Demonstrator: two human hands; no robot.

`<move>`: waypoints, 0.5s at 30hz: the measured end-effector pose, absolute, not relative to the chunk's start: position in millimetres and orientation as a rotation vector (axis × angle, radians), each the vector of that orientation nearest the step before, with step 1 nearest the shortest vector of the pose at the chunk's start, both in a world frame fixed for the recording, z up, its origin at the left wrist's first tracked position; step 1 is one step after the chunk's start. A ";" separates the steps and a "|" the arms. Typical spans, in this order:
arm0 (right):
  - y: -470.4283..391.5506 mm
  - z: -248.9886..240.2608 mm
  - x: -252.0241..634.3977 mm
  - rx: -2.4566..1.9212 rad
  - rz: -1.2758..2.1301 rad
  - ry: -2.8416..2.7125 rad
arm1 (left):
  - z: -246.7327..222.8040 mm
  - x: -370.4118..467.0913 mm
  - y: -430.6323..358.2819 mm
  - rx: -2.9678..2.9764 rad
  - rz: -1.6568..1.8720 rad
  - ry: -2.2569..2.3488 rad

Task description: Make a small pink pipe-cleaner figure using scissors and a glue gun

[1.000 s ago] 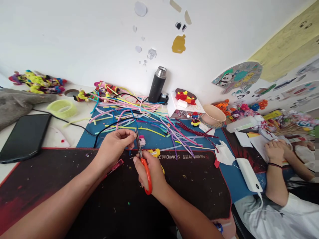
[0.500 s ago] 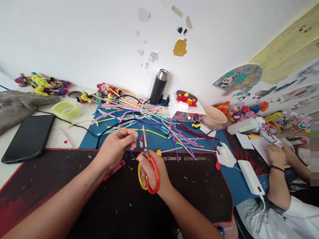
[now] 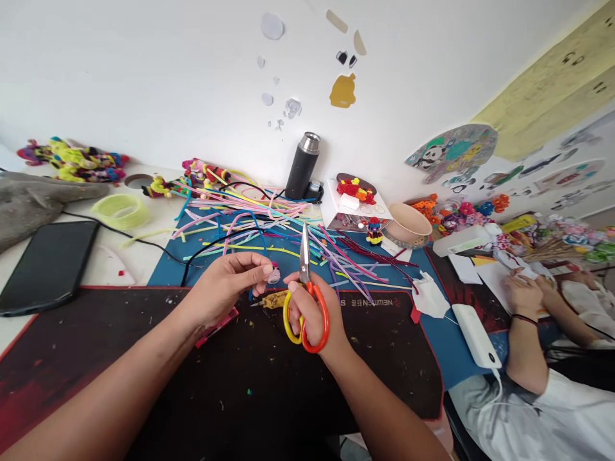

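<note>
My right hand (image 3: 319,314) is closed round the handles of a pair of scissors (image 3: 306,256), one handle loop yellow and the other red. The blades point up and lie together. My left hand (image 3: 245,275) is pinched, thumb against forefinger; whatever lies between the tips is too small to make out. Right beside those fingertips shows a small pink and white piece (image 3: 273,275); whether they touch it I cannot tell. A yellow tool with a pointed tip (image 3: 275,299) lies on the black mat (image 3: 269,390) between my hands. A red piece (image 3: 216,328) sticks out from under my left wrist.
Pipe cleaners (image 3: 269,230) of many colours spread over the blue mat ahead. Behind them stand a dark thermos (image 3: 302,166) and a white box (image 3: 355,208). A phone (image 3: 48,266) lies left, a white power bank (image 3: 475,336) right. A co-worker's hands (image 3: 523,291) are far right.
My right hand has moved right and a little up with the scissors, uncovering the yellow tool. My left hand has shifted slightly right, still pinched. The view has turned slightly.
</note>
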State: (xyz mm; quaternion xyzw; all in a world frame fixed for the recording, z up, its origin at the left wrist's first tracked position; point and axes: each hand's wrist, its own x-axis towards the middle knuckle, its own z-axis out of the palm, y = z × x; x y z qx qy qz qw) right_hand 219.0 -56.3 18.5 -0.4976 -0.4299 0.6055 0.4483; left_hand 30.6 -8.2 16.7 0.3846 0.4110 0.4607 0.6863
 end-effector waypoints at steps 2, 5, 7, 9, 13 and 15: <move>-54.5 19.8 219.2 -1.213 1.495 -1.059 | 15.5 30.0 -8.8 0.893 0.993 0.903; -52.4 22.7 217.6 -1.207 1.507 -1.049 | 17.0 30.2 -10.3 0.936 0.930 0.889; -51.7 24.2 216.1 -1.209 1.520 -1.048 | 19.2 30.9 -11.4 0.960 0.879 0.887; -51.7 25.0 215.3 -1.217 1.527 -1.054 | 21.2 31.7 -12.3 0.983 0.832 0.881; -53.1 24.1 215.7 -1.223 1.536 -1.073 | 22.9 33.0 -13.2 0.994 0.798 0.884; -53.9 22.6 216.3 -1.216 1.548 -1.080 | 23.1 33.9 -13.5 0.988 0.789 0.889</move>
